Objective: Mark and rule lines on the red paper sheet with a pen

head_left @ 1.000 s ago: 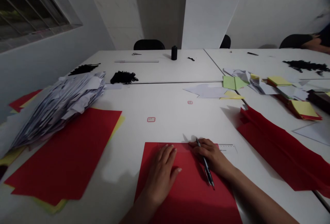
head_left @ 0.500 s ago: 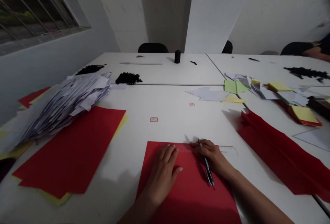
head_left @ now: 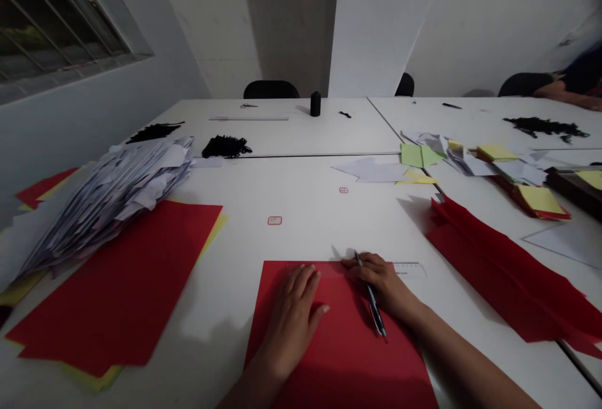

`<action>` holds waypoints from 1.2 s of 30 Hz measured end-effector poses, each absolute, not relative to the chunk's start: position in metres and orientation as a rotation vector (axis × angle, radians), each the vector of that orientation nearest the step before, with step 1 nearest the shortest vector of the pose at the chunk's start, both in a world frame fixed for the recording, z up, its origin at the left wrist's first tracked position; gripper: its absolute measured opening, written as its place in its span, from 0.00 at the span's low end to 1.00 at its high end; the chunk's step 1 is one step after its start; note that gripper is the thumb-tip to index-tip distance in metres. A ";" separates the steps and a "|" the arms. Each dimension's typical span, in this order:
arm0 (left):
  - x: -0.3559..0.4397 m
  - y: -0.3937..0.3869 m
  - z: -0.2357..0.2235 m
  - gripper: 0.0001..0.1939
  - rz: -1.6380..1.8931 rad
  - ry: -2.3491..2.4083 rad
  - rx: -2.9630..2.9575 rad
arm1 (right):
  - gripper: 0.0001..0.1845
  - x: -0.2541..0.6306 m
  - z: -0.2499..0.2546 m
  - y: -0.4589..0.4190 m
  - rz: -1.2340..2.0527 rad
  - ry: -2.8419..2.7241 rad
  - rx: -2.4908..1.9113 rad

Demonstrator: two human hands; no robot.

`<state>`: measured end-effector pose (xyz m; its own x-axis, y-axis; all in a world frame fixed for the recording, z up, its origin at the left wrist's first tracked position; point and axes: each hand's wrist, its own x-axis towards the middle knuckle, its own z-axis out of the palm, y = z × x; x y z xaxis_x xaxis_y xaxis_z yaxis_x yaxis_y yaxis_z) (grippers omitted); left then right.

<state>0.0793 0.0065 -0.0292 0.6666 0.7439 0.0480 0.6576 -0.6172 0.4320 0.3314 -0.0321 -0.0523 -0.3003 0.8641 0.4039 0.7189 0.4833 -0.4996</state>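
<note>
A sheet of red paper (head_left: 338,359) lies in front of me, with a clear ruler (head_left: 409,268) along its far edge. The ruler's right end reaches past the paper onto the table. My left hand (head_left: 294,308) rests flat on the paper and the ruler's left part, fingers stretched out, thumb apart. A dark pen (head_left: 374,305) is held in my right hand (head_left: 379,277), slanting back toward me. The fingertips of that hand are at the ruler and the paper's far edge.
To the left, red sheets (head_left: 113,290) lie beside a heap of white papers (head_left: 113,196). Folded red paper (head_left: 508,271) is on the right, near sticky notes (head_left: 538,199). Black cord (head_left: 226,147) and a black thread spool (head_left: 315,104) are farther back. Another person's arm (head_left: 569,94) rests far right.
The view has shifted slightly, so most things sit a little further left. Both hands, the pen and the ruler keep nearly the same places on the red paper.
</note>
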 end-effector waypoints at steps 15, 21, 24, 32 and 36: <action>0.078 0.007 -0.029 0.27 0.292 1.116 2.520 | 0.09 0.328 -0.036 -0.032 0.410 -1.914 -1.298; 0.078 0.007 -0.031 0.28 0.340 1.108 2.507 | 0.20 0.323 -0.009 -0.006 0.727 -1.782 -1.246; 0.080 0.007 -0.028 0.28 0.342 1.109 2.496 | 0.21 0.301 -0.002 0.024 0.917 -1.737 -1.180; 0.082 0.004 -0.022 0.26 0.301 1.129 2.426 | 0.19 0.237 -0.027 0.086 1.205 -1.596 -1.065; 0.082 0.003 -0.025 0.26 0.298 1.131 2.410 | 0.19 0.232 -0.043 0.089 1.116 -1.589 -1.088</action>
<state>0.0822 0.0034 -0.0247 0.6388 0.7694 0.0013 0.6698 -0.5570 0.4911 0.2318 0.0894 -0.0431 -0.2243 0.9593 0.1717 0.1641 0.2109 -0.9636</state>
